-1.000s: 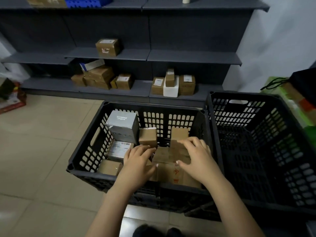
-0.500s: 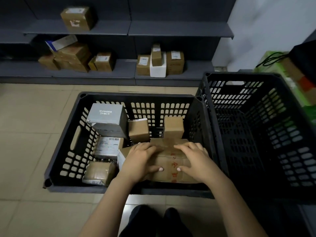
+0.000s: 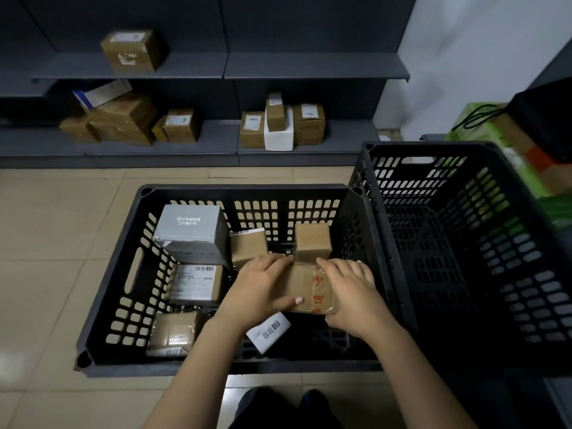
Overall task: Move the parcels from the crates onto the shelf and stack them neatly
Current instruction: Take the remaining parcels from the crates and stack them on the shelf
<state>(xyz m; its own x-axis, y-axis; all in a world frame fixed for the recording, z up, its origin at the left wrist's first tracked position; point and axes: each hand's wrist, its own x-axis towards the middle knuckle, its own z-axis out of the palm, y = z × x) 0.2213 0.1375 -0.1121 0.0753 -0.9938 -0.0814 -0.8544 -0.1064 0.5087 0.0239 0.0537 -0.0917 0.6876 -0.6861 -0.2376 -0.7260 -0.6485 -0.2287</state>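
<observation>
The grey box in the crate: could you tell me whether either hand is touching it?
No, the left hand and right hand both grip the taped brown parcel, apart from the grey box.

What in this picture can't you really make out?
Head view only:
- Brown parcel: its ends are covered by the left hand and the right hand.
- White barcoded parcel: mostly hidden under the left forearm.
- Labels on the shelf parcels: too small to read.
- Right crate: its bottom is too dark to tell what lies there, and the picture's right edge cuts it off.
</observation>
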